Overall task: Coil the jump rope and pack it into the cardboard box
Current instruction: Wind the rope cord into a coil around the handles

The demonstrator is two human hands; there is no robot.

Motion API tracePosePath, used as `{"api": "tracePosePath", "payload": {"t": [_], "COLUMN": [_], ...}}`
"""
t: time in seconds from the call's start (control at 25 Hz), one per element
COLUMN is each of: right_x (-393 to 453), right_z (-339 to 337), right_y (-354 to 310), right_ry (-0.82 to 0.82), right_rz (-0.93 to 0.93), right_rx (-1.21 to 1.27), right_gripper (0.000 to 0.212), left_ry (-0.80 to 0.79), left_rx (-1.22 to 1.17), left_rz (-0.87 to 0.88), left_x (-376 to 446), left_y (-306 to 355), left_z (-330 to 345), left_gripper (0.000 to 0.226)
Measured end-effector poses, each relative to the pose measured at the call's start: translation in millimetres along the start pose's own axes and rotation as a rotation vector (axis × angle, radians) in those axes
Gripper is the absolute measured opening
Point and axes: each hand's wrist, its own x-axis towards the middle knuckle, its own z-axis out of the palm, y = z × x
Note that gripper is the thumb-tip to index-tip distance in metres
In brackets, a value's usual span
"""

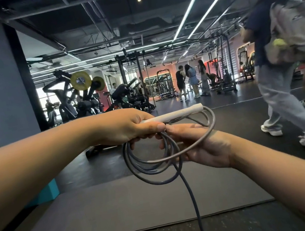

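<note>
While the left hand [127, 126] grips the rightward-pointing handle [172, 115], the right hand [197, 144] pinches the rope coils [152, 166].

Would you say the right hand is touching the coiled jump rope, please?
Touching. The head view shows the right hand holding the jump rope coils, with its fingers passing through the loops beside the left hand.

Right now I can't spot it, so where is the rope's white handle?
Head view, centre: the white handle is gripped in the left hand, pointing right, just above the rope coils and the right hand.
</note>
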Motion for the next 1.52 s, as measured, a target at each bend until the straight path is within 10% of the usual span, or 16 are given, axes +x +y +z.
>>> {"api": "tracePosePath", "payload": {"t": [0.52, 1.2, 1.52], "right_x": [-13, -17, 20], "right_z": [-35, -49, -4], "right_y": [-19, -16, -1], "right_ry": [0.196, 0.333, 0.239], "right_rz": [-0.035, -0.178, -0.130], "right_rx": [-0.480, -0.495, -0.195], "right_gripper": [0.025, 0.029, 0.049], "left_ry": [0.091, 0.571, 0.836], "left_rx": [0.208, -0.233, -1.160], "left_rz": [-0.164, -0.290, -0.313], "left_x": [-28, -39, 6], "left_y": [-39, -66, -15], "left_z": [-25, -7, 27], "left_gripper": [0.047, 0.033, 0.030]}}
